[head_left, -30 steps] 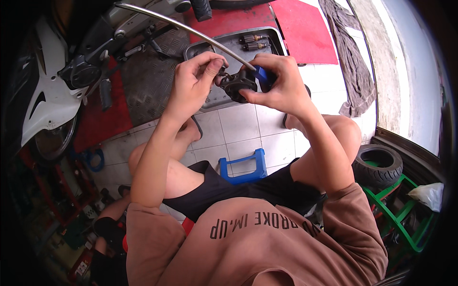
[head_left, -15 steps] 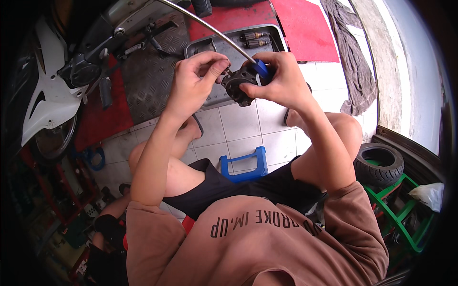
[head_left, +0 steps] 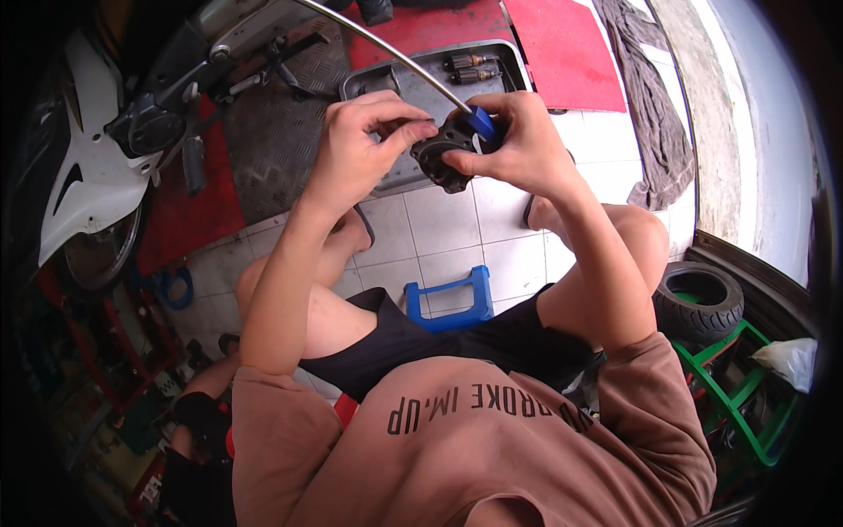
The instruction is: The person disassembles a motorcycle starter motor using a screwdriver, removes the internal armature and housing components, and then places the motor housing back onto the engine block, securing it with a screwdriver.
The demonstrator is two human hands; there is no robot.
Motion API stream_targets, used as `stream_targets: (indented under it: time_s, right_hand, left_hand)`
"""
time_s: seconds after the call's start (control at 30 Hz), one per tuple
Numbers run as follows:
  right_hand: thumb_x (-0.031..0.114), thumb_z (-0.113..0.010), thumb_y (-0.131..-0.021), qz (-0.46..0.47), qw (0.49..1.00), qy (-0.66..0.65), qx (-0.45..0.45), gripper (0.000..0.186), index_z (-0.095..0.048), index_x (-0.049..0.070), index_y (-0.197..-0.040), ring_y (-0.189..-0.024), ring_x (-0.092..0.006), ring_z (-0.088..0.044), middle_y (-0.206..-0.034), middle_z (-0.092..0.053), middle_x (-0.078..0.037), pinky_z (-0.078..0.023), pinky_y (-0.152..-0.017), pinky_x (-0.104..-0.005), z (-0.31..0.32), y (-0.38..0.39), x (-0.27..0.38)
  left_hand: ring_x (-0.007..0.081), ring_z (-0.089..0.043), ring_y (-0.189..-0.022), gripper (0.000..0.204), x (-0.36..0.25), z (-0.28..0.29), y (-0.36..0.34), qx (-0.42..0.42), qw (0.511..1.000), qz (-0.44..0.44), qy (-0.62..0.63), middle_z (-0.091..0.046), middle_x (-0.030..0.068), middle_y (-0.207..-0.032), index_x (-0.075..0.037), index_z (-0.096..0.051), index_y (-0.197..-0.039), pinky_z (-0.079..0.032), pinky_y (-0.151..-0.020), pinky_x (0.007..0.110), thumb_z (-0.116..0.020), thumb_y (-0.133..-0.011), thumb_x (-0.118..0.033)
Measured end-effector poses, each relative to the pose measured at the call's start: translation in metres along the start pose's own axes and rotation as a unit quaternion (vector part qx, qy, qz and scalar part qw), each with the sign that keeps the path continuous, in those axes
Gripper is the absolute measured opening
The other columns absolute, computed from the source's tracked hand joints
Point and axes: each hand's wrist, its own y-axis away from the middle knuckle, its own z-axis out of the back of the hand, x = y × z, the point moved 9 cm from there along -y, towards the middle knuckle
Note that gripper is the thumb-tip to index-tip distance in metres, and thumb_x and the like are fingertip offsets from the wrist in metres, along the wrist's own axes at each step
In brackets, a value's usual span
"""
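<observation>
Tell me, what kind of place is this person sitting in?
Probably a motorbike repair shop. There is a white motorbike beside the person, a spare tyre on a green rack, and a metal tray holding small engine parts.

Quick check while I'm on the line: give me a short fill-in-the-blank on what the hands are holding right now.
1. Both hands hold a small round part that is ____ in colour.
2. The right hand also grips a tool with a ____ handle.
3. The left hand pinches the part from the person's ____ side.
4. Behind the hands, a grey metal ____ lies on the floor with small parts in it.

Missing words: black; blue; left; tray
</observation>
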Motion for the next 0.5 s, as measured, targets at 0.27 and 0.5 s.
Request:
stream_targets:
  time_s: [0.27, 0.5]
  right_hand:
    - [0.019, -0.083, -0.065, -0.013, 0.999, -0.043, -0.019, 0.032, -0.069, -0.004, -0.082, -0.052, -0.008, -0.054, -0.057, -0.059, -0.005, -0.044, -0.05, -0.0248, 0.005, 0.001, -0.007]
    - [0.021, -0.082, -0.067, -0.089, 0.991, -0.09, -0.038, 0.028, -0.07, -0.001, -0.081, -0.052, -0.005, -0.052, -0.06, -0.062, -0.001, -0.041, -0.048, -0.0219, 0.016, 0.001, -0.013]
  left_hand:
    - [0.0114, -0.058, -0.076, 0.018, -0.015, -0.004, 0.001, -0.006, 0.998, -0.055, -0.028, -0.063, 0.0068, -0.088, 0.002, -0.069, -0.1, -0.045, -0.062, 0.025, -0.07, -0.084, -0.006]
    - [0.0195, -0.06, -0.079, 0.042, -0.039, 0.006, 0.006, -0.036, 0.986, -0.14, -0.084, -0.061, 0.008, -0.097, -0.008, -0.065, -0.112, -0.048, -0.062, 0.028, -0.077, -0.072, -0.015]
